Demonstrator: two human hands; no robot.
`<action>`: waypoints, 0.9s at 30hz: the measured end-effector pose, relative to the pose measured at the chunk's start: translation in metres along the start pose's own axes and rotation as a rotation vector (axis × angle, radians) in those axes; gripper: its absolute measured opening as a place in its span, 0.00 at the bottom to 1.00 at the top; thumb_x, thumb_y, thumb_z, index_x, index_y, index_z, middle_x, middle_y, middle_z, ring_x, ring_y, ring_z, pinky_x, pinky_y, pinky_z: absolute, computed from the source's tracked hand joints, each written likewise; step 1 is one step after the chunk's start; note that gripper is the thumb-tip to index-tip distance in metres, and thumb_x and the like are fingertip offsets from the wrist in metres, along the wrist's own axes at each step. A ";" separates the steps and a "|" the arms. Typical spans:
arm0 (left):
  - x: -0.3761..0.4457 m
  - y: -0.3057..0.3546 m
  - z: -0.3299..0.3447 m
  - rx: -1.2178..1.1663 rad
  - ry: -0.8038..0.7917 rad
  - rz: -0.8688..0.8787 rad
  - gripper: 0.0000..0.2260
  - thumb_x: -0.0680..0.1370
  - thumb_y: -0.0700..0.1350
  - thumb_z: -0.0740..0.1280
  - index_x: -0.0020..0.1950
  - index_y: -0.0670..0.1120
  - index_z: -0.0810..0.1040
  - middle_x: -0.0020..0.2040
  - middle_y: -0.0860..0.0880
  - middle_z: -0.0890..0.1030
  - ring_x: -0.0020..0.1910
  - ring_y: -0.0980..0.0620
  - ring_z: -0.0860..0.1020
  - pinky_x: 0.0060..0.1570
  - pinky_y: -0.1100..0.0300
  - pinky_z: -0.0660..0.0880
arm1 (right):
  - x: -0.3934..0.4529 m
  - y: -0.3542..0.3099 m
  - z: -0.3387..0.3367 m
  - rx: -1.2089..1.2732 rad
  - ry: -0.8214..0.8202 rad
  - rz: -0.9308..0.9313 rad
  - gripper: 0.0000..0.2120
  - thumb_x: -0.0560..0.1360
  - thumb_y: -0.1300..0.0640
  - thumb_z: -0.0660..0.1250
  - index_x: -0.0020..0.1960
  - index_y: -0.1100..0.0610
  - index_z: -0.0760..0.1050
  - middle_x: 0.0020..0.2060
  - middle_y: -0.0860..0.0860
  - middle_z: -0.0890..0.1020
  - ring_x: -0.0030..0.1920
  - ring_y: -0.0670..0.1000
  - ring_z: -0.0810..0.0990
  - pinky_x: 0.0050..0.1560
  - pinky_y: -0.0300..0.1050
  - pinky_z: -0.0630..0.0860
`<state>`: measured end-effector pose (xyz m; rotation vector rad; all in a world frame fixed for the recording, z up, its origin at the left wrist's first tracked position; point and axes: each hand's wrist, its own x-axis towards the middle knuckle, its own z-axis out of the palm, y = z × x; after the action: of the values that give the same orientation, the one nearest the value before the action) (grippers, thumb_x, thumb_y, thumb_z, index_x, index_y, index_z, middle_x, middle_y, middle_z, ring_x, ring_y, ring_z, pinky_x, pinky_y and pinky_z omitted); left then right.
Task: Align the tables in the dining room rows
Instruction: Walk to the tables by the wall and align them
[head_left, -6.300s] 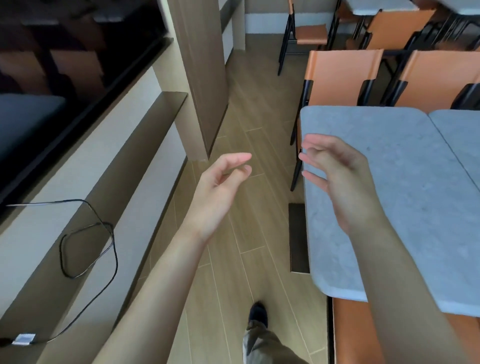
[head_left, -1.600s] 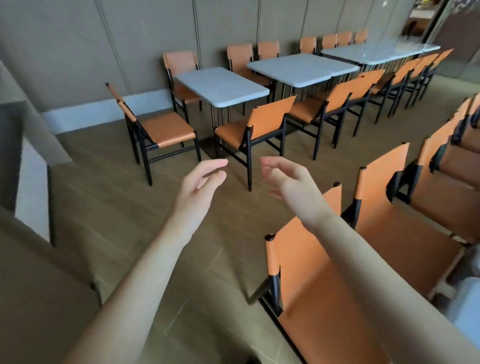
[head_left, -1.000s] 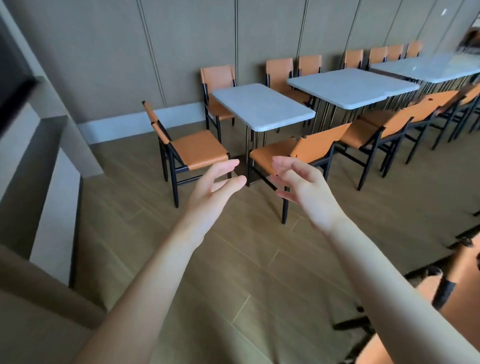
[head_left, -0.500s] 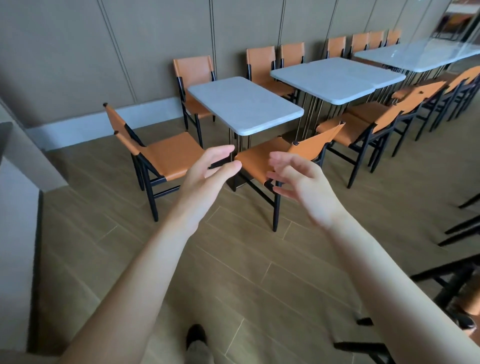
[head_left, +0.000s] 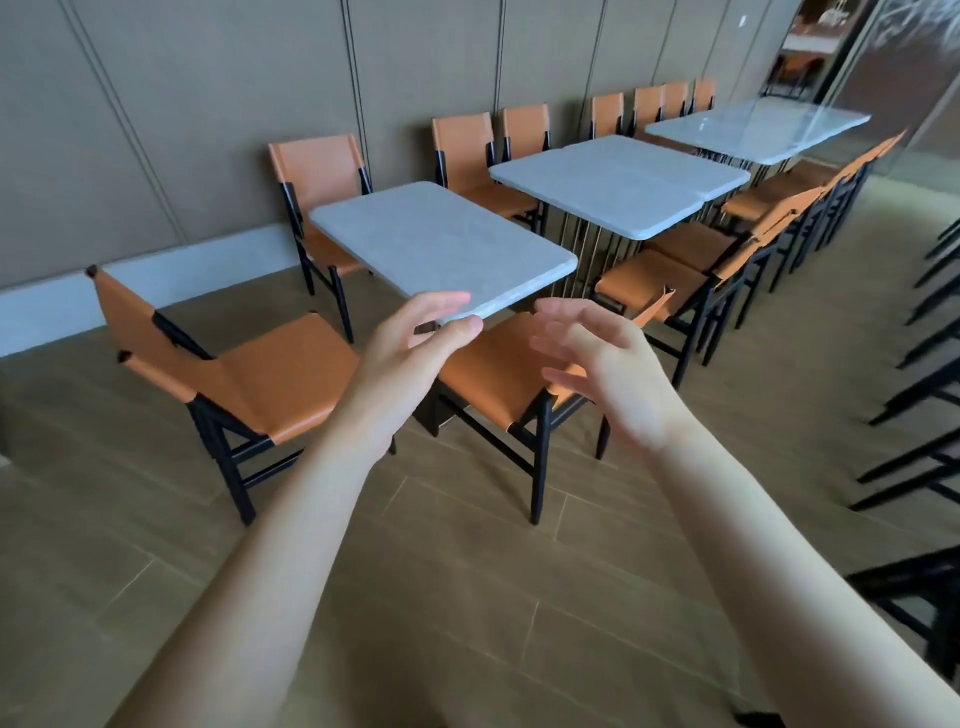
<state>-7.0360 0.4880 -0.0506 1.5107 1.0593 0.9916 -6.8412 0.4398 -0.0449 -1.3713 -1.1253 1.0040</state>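
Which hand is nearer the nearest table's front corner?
Left. The left hand is just below the nearest table corner; the right hand hangs further right, over a chair.

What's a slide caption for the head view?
Both hands, left and right, open and empty, reach toward the nearest grey table standing apart from the row.
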 end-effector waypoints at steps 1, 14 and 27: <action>0.016 0.000 -0.001 0.003 -0.014 0.008 0.15 0.75 0.58 0.69 0.61 0.62 0.80 0.61 0.66 0.79 0.63 0.62 0.77 0.69 0.52 0.72 | 0.010 0.000 0.000 -0.003 0.016 0.002 0.10 0.82 0.57 0.63 0.60 0.50 0.80 0.58 0.48 0.83 0.61 0.48 0.82 0.63 0.53 0.79; 0.158 0.001 0.058 0.015 -0.220 0.068 0.20 0.72 0.61 0.65 0.63 0.60 0.79 0.61 0.64 0.79 0.64 0.62 0.76 0.69 0.51 0.72 | 0.101 0.009 -0.061 -0.022 0.237 0.030 0.10 0.82 0.58 0.63 0.58 0.50 0.81 0.59 0.54 0.83 0.59 0.50 0.83 0.62 0.53 0.79; 0.303 0.024 0.233 0.012 -0.269 0.101 0.11 0.81 0.52 0.65 0.63 0.57 0.78 0.58 0.64 0.78 0.59 0.69 0.74 0.56 0.67 0.70 | 0.212 0.015 -0.240 -0.062 0.302 0.010 0.10 0.82 0.58 0.62 0.58 0.51 0.81 0.59 0.50 0.83 0.61 0.48 0.82 0.64 0.52 0.79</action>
<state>-6.7269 0.7136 -0.0427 1.6669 0.8060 0.8236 -6.5621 0.5977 -0.0333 -1.5210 -0.9295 0.7433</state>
